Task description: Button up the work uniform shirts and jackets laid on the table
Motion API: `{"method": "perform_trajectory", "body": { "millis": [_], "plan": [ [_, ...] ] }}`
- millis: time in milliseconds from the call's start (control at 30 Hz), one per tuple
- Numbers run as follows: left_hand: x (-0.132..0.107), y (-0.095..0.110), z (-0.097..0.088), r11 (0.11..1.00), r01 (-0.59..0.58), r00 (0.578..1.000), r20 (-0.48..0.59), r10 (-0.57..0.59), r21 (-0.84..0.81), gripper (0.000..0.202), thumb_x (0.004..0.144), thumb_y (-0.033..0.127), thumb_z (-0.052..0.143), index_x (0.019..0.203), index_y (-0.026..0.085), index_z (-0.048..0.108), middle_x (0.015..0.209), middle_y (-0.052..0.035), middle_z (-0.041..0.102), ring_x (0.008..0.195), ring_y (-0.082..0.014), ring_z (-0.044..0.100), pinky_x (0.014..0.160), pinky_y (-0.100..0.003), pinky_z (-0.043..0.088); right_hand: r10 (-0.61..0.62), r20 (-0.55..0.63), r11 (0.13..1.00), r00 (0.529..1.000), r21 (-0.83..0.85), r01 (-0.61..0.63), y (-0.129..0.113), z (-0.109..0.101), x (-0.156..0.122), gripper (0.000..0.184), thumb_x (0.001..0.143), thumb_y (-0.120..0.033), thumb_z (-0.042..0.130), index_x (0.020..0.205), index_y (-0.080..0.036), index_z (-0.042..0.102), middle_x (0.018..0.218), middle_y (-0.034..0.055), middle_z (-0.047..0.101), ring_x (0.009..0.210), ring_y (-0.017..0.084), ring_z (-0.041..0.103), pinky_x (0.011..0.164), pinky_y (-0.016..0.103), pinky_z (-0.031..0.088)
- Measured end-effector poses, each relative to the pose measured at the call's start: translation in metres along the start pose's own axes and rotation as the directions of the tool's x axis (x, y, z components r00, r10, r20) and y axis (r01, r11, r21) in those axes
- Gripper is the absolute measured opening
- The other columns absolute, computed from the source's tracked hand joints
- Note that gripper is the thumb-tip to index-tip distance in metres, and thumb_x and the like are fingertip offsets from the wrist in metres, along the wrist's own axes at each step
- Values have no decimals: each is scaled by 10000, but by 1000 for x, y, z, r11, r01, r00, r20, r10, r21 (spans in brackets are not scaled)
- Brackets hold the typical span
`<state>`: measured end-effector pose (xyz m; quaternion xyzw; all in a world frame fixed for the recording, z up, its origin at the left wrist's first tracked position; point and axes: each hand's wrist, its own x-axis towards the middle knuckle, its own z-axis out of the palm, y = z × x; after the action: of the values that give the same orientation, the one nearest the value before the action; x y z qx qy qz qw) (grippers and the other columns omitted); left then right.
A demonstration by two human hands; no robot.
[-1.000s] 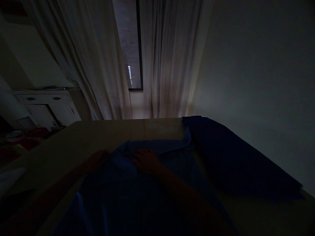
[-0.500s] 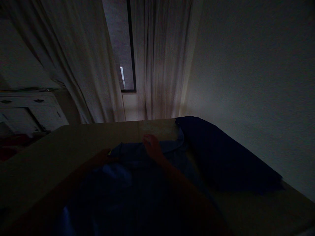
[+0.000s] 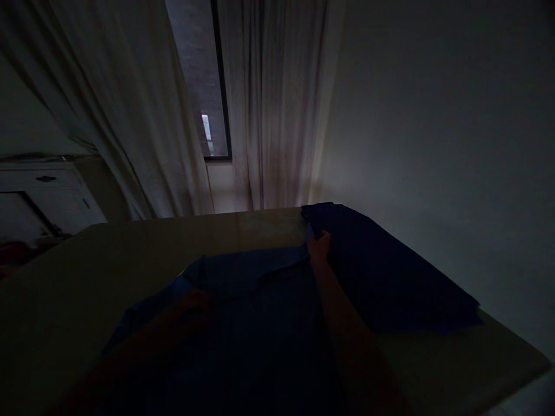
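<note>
A blue cloth (image 3: 260, 271) lies spread across the table in front of me; whether it is a garment is too dark to tell. At its far right corner, my right hand (image 3: 319, 247) is closed on a raised bit of the cloth. My left hand (image 3: 193, 301) is over the left part of the same cloth, dim and smeared, so its fingers cannot be made out. Just right of my right hand lies a stack of folded dark blue cloth (image 3: 385, 271).
The pale table (image 3: 56, 277) has its far edge before the curtains (image 3: 277, 115) and a window (image 3: 197, 69). A plain wall (image 3: 433, 144) runs along the right side. A white cabinet (image 3: 60, 196) stands at the far left. The room is very dark.
My right hand has moved right, from the cloth's far middle edge to its far right corner, and closed there. My left hand has left the far left corner and come nearer to me.
</note>
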<state>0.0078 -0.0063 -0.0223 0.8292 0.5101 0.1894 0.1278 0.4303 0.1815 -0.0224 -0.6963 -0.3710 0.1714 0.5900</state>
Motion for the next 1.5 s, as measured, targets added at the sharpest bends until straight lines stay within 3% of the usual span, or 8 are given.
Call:
{"method": "perform_trajectory", "body": {
  "millis": [200, 333, 633, 733, 833, 1067, 1300, 1500],
  "plan": [
    [-45, -19, 0, 989, 113, 992, -75, -106, 94, 729, 777, 623, 683, 1443, 630, 386, 1528, 71, 503, 1384, -371, 488, 1157, -540, 427, 88, 19, 983, 996, 158, -90, -3, 4, 1, 395, 722, -299, 626, 1087, -150, 603, 804, 70, 680, 734, 230, 664, 606, 295, 512],
    [-61, -11, 14, 966, 101, 995, -47, -93, 236, 665, 876, 582, 581, 1495, 579, 335, 1579, 59, 442, 1395, -337, 487, 1137, -547, 446, 61, 69, 946, 996, 315, -80, -35, 2, -4, 267, 797, -376, 572, 970, -174, 598, 602, -53, 538, 491, 142, 520, 448, 233, 405],
    [8, 37, 18, 966, 87, 982, -184, -42, 242, 313, 972, 435, 476, 1170, 297, 674, 1248, -80, 677, 1183, -299, 612, 1034, -508, 479, -355, -142, 646, 924, 677, 353, -135, -70, -26, 190, 898, -397, 544, 984, -228, 559, 572, -101, 417, 430, 81, 370, 422, 179, 291],
    [49, 74, 32, 985, -13, 985, -166, 42, 172, 322, 987, 392, 447, 1218, 277, 639, 1254, -96, 669, 1164, -277, 619, 1025, -466, 486, -479, -128, 735, 869, 483, 476, -126, -81, -29, 159, 909, -311, 489, 974, -215, 598, 656, -51, 528, 511, 110, 479, 506, 219, 403],
    [90, 111, 51, 989, -42, 990, -128, 61, 145, 410, 996, 367, 414, 1353, 237, 571, 1403, -132, 604, 1291, -300, 562, 1084, -486, 448, -610, 122, 793, 783, 77, 605, -96, -83, -23, 349, 827, -142, 446, 1110, -174, 647, 1009, 87, 680, 798, 181, 642, 784, 333, 528],
    [136, 153, 104, 987, -102, 989, -90, 114, 124, 605, 1007, 496, 378, 1539, 208, 391, 1626, -125, 352, 1498, -315, 329, 1220, -557, 258, -453, 658, 347, 601, -491, 799, -31, -95, 5, 800, 740, 26, 469, 1477, -284, 497, 1640, 86, 324, 1449, 326, 345, 1097, 521, 356],
    [133, 146, 117, 987, -135, 986, -89, 143, 89, 597, 1006, 561, 338, 1522, 276, 429, 1600, -84, 411, 1469, -305, 383, 1206, -557, 274, -501, 683, 409, 532, -355, 841, -48, -76, 33, 290, 847, -108, 546, 1071, -209, 702, 1277, 112, 668, 1263, 278, 534, 1084, 447, 334],
    [133, 147, 114, 990, -107, 989, -94, 116, 93, 622, 1004, 520, 370, 1543, 211, 392, 1609, -97, 394, 1457, -287, 399, 1205, -531, 284, -477, 655, 523, 586, -325, 788, -76, -72, 60, 271, 986, -250, 433, 1169, -167, 614, 1017, 109, 727, 910, 232, 679, 855, 347, 483]
  ]
}}
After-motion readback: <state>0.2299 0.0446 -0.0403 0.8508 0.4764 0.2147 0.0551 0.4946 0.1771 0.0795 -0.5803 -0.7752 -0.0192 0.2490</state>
